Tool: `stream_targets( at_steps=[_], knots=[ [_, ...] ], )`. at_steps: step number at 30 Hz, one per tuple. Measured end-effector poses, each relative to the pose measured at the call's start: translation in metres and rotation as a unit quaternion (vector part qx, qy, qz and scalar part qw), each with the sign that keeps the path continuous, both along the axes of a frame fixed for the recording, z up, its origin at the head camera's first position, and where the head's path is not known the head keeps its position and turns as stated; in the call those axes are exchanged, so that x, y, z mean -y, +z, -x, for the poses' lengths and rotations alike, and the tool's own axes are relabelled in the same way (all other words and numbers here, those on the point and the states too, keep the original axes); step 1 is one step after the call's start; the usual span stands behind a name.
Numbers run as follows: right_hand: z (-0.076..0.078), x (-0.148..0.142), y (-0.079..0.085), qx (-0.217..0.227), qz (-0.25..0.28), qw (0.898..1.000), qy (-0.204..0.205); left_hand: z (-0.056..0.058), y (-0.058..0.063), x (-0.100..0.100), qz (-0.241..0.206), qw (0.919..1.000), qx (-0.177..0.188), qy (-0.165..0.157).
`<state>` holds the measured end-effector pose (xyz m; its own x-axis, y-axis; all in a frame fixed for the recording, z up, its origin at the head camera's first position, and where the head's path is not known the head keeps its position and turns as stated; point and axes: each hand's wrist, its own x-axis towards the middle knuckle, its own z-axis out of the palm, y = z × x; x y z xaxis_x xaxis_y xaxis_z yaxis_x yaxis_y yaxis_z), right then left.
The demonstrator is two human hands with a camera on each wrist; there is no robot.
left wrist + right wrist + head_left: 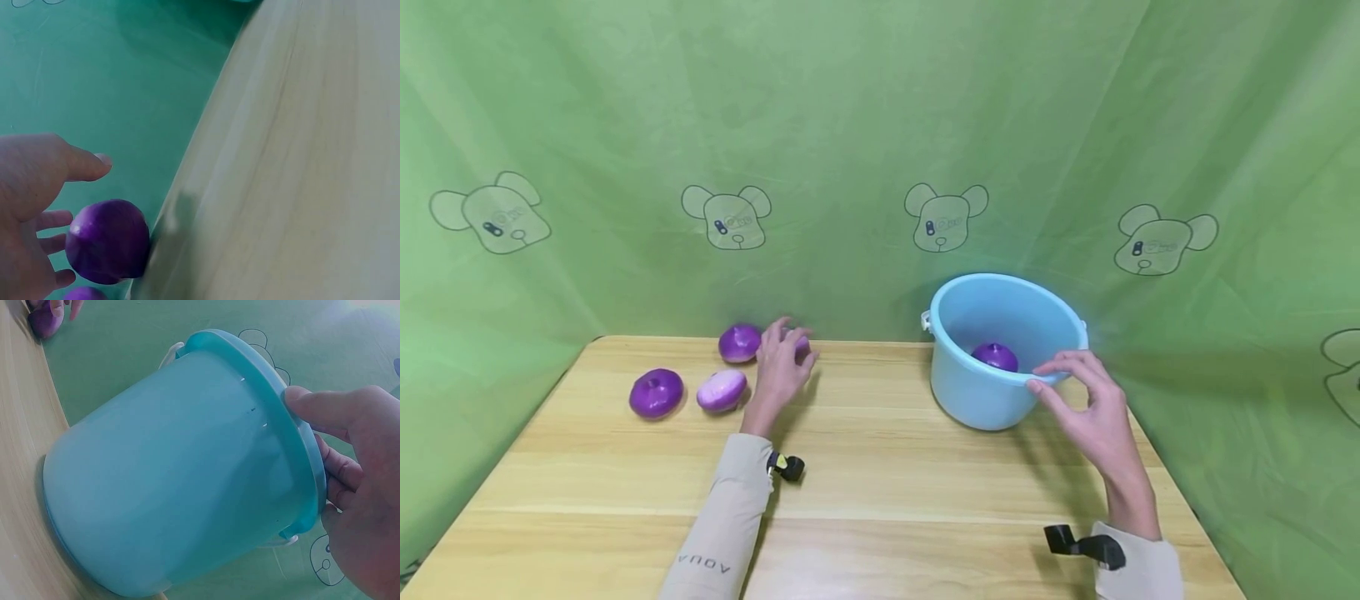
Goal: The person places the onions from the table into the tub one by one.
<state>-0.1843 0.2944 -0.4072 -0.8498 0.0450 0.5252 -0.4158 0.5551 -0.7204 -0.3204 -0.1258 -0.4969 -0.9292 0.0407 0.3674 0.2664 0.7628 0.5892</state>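
My left hand reaches over a red onion at the table's back edge. In the left wrist view its thumb stands apart from the onion, while the other fingers lie along the far side; whether they touch it I cannot tell. Three more red onions are close by: one at the back, a paler one and a dark one farther left. My right hand pinches the near right rim of a light blue bucket, thumb outside and fingers inside. Another red onion lies in the bucket.
The wooden table ends at a green curtain printed with mouse-like heads. A white handle mount sticks out at the bucket's left rim. Black wrist cameras are strapped to both sleeves.
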Motion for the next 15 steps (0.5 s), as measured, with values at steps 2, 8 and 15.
stream_targets(
  at_steps=[2,8,15],
  knots=[
    [0.0,0.0,0.0,0.001,0.0,1.0,-0.001,0.0,-0.002,0.0,0.004,1.0,0.002,0.0],
    [-0.001,0.0,0.001,0.003,0.002,1.0,-0.002,0.002,-0.009,0.0,0.012,0.9999,0.004,0.0],
    [0.0,0.0,0.0,0.004,0.001,1.0,-0.002,0.003,-0.013,0.001,0.01,0.9999,-0.004,0.008]
  ],
)
